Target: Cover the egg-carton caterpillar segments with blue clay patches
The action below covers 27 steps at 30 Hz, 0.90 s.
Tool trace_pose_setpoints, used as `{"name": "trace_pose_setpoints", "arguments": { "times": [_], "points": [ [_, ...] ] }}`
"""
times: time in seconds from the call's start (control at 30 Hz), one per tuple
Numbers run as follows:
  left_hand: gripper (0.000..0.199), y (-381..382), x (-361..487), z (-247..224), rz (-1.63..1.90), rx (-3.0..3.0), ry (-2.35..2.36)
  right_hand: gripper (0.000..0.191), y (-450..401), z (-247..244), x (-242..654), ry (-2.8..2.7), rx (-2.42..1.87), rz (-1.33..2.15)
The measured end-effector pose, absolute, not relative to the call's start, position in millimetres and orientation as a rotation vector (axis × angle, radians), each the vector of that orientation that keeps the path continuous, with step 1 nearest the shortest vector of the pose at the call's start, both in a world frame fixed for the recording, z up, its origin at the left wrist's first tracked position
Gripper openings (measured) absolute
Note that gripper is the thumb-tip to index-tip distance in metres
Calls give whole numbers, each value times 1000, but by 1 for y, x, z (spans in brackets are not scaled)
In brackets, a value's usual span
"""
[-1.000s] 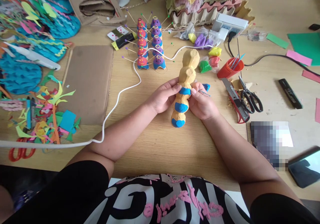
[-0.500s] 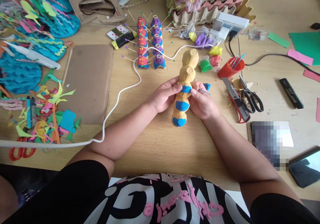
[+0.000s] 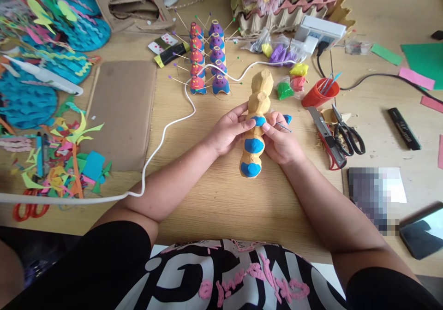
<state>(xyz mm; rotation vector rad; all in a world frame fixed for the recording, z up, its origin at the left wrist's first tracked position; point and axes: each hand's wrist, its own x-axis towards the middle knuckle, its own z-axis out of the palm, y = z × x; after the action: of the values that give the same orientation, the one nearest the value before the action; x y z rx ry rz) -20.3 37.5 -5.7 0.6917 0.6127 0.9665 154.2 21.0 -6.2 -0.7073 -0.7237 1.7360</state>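
Observation:
A yellow-tan strip of egg carton cups [image 3: 262, 81] is held up over the table, its long side pointing away from me. Blue modelling clay [image 3: 254, 146] covers parts of the three nearer cups; the two far cups are bare. My left hand [image 3: 230, 129] grips the strip from the left, thumb on the third clay patch. From the right, my right hand [image 3: 283, 144] holds it too, thumb pressing the same patch. A thin blue stick [image 3: 284, 127] pokes out of the right hand's fingers. Just behind that hand lies a blue piece [image 3: 287, 119], partly hidden.
Two decorated egg carton strips [image 3: 197, 57] with pins stand beyond. A white cable [image 3: 166, 130] crosses the table. Rightward are clay bags [image 3: 284, 90], a red cup [image 3: 320, 93], a cutter [image 3: 327, 137], scissors [image 3: 348, 132] and a phone [image 3: 424, 231]. Cardboard [image 3: 121, 116] and paper scraps [image 3: 69, 162] lie left.
The strip has turned slightly, its near end shifting a little right. My left thumb has slid right onto the third blue patch. Both hands keep their hold.

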Motion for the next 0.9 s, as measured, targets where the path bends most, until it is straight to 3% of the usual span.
{"name": "trace_pose_setpoints", "arguments": {
  "times": [0.2, 0.7, 0.9],
  "points": [
    [97, 37, -20, -4, 981, 708, 633, 69, 21, -6, 154, -744, -733, 1723],
    [81, 38, -18, -8, 1036, 725, 658, 69, 20, -5, 153, -735, -767, 1702],
    [91, 38, -17, -8, 1021, 687, 640, 66, 22, -6, 157, -737, -737, 1756]
  ]
}}
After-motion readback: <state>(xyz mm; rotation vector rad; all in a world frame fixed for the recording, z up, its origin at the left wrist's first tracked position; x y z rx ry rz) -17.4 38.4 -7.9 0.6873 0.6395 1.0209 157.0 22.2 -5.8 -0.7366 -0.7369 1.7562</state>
